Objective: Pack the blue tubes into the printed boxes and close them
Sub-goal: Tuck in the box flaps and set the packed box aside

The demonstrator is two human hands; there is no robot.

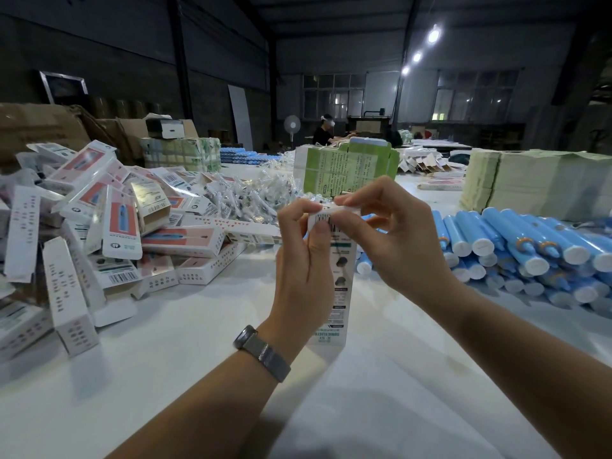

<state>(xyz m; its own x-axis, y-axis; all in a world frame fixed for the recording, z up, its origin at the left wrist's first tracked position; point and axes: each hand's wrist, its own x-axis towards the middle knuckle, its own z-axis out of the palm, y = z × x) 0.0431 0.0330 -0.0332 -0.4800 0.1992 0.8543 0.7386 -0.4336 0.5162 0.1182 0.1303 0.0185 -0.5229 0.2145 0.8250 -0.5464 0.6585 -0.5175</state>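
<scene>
A tall white printed box (341, 286) stands upright on the white table (198, 376) in front of me. My left hand (303, 260) grips its upper part, thumb on the barcode side. My right hand (390, 233) pinches the top flap of the box with thumb and forefinger. Whatever is inside the box is hidden. A heap of blue tubes with white caps (530, 250) lies to the right. Several printed boxes (109, 233) are piled on the left.
Clear plastic packets (245, 193) lie heaped behind the boxes. Stacks of green printed sheets (344, 170) and pale flat cartons (530, 183) stand at the back. A person (326, 130) works at a far table beside a fan (292, 125).
</scene>
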